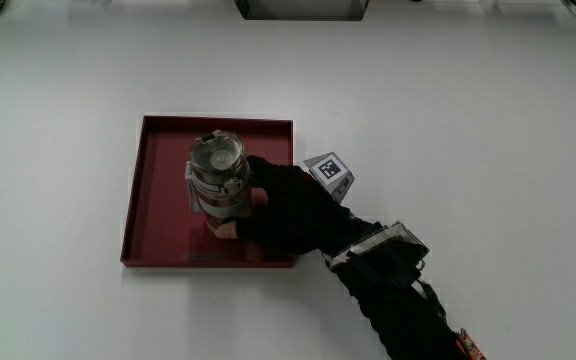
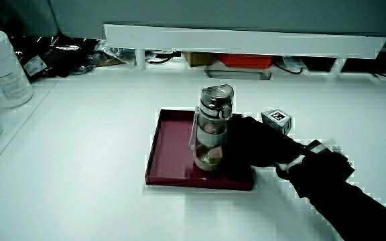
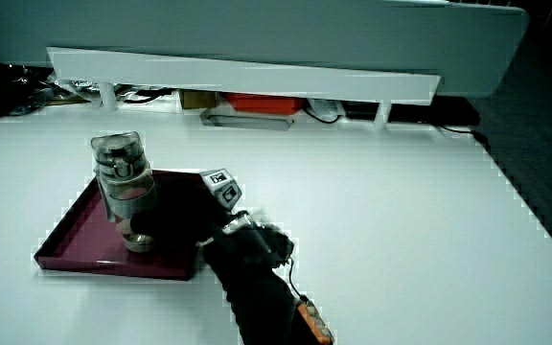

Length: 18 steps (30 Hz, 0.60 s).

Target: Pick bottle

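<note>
In the main view, a plain white table (image 1: 468,120) is seen bearing a shallow square dark-red tray (image 1: 158,200). A clear cylindrical bottle with a grey lid (image 1: 218,175) stands upright in it, and the black-gloved hand (image 1: 293,208) is wrapped around its side, fingers closed on it. In both side views, a low white partition (image 2: 246,37) bounds the table, and the bottle's transparent wall is visible above the tray.

Gloved hand (image 1: 288,210) curled in a grasp, forearm (image 1: 393,295) angled back toward the person.
</note>
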Tool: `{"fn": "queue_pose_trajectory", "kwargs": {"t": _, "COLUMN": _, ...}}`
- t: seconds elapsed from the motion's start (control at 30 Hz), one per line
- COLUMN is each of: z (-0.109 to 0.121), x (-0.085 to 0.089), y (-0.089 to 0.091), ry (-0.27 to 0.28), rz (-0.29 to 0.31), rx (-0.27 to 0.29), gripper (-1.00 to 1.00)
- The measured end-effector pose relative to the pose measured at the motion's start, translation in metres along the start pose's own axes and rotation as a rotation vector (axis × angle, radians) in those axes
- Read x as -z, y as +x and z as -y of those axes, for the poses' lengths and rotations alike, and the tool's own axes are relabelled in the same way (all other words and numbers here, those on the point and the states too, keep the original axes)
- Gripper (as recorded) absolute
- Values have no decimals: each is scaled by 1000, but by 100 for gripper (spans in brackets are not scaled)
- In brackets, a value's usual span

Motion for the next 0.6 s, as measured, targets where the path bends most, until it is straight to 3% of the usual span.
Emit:
{"fn": "queue_pose_trajectory", "kwargs": {"t": 0.27, "z": 2, "x": 1, "y": 1, "ry": 69, "rz": 8, "rx": -31, "gripper": 100}}
{"fn": "queue_pose_trajectory", "kwargs": {"t": 0.37, "z": 2, "x": 2, "y": 3, "ry": 87, "rz": 21, "rx": -64, "gripper": 100}}
{"fn": "queue_pose_trajectory", "kwargs": {"t": 0.6, "z": 5, "x": 4, "y": 3, "ry": 111, "rz": 30, "rx": -82, "gripper": 100}}
